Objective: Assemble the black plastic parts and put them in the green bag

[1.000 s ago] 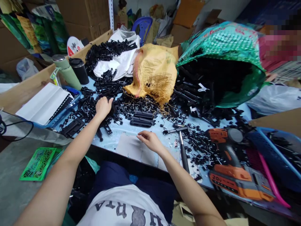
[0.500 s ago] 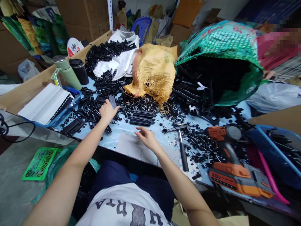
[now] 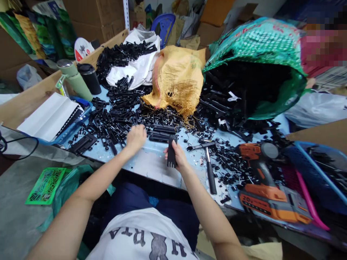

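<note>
A: Held thing, where?

B: Black toothed piece [image 3: 171, 151], upright in my right hand [image 3: 179, 157], over the pale sheet [image 3: 148, 162] at the near edge of the worktable [image 3: 100, 153]. Teeth at the lower end, toward 6 o'clock.

A: Grip?

B: Right is closed on it, thumb on the near face, fingertips showing past the other side. Half a second ago that hand was empty, fingers loosely bent. A toothed piece stuck up from my left hand [image 3: 136, 138] then; now there's one in the right.

A: Left?

B: At 10 o'clock from the piece, lower and closer in than before, off the loose black parts [image 3: 108, 126]. Fingers curled, blurry. Can't tell how far closed or whether it has hold of anything.

A: Next ring out?

B: Black bars [image 3: 162, 134] at 11, just beside the piece. Wrench [image 3: 200, 146] at 3, hammer [image 3: 210, 171] at 4. None of those shifted on the table.

A: Further?

B: Orange drill [image 3: 268, 180] well out between 3 and 4. Yellow sack [image 3: 179, 77] at 12, green sack [image 3: 260, 43] between 1 and 2, open mouth facing me. Blue basket [image 3: 63, 135] with papers [image 3: 48, 115] past 9. All same spots as before.
</note>
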